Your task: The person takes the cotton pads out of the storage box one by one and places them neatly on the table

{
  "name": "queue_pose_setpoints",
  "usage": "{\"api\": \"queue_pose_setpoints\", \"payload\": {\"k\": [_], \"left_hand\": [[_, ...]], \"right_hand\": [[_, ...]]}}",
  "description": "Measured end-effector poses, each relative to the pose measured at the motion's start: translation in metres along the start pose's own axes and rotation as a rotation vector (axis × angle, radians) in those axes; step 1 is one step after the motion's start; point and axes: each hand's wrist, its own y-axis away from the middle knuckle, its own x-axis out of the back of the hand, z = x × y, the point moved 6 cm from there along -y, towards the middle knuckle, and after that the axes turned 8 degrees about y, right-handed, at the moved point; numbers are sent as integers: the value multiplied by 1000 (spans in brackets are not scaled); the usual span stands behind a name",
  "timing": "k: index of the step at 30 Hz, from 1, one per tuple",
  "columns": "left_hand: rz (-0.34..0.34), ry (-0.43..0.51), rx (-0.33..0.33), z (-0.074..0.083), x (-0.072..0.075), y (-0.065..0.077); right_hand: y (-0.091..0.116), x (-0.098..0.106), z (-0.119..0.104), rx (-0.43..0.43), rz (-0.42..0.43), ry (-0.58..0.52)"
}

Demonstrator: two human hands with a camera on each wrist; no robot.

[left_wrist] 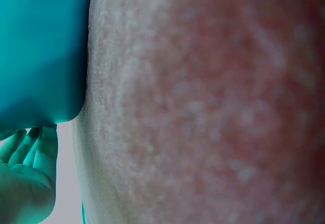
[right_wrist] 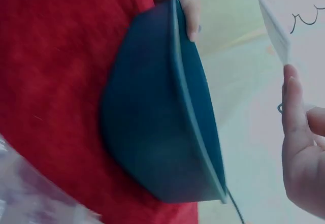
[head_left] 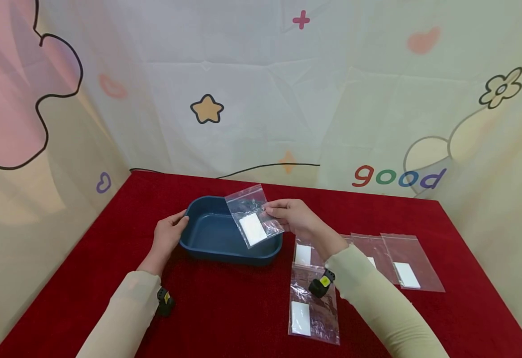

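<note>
My left hand [head_left: 168,235] grips the left rim of a dark blue rectangular basin [head_left: 225,256], its thumb over the edge. In the left wrist view its fingers [left_wrist: 44,150] lie against the basin wall [left_wrist: 43,46]. A clear zip-lock bag [head_left: 246,197] with a white card [head_left: 253,229] and small dark bits inside hangs over the basin's right part. My right hand [head_left: 294,217] pinches this bag by its right edge. In the right wrist view, the white card [right_wrist: 275,28] stands above the fingertips [right_wrist: 290,74], higher than the basin's rim [right_wrist: 185,97].
Several more zip-lock bags with white cards lie on the red cloth [head_left: 225,308] to the right, one bag [head_left: 410,258] farthest right and another bag [head_left: 313,303] nearer me. My right forearm partly covers them. A patterned curtain [head_left: 252,134] rises behind and beside the table.
</note>
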Motion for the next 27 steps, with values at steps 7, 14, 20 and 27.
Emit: {"api": "queue_pose_setpoints", "payload": {"k": [7, 14, 20, 27], "left_hand": [[0, 0, 2, 1, 0, 1], [-2, -1, 2, 0, -1, 0], [-8, 19, 7, 0, -2, 1], [1, 8, 2, 0, -1, 0]], "right_hand": [[24, 1, 29, -8, 21, -154], [51, 12, 56, -38, 76, -270], [77, 25, 83, -40, 98, -265], [110, 45, 115, -72, 115, -267]]}}
